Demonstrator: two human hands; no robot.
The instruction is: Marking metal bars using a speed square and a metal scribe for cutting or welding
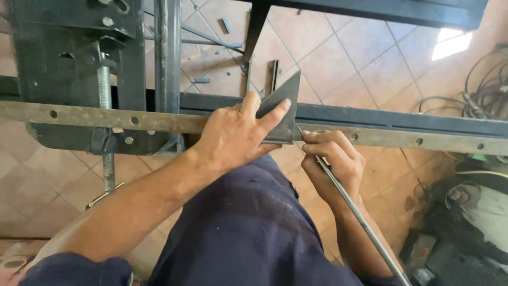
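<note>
The long perforated flat bar (pixel 106 119) is rusty, rough metal, the triangular square (pixel 283 114) dull grey steel, the thin rod (pixel 360 217) smooth bare metal, the frame (pixel 402 117) dark matt steel, and the floor (pixel 344 58) matt terracotta tile.

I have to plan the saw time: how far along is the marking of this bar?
Done: bar sits in the clamp. In hand: left hand presses the triangle square on it; right hand holds the scriber rod at its edge. No scribed line visible.
</note>
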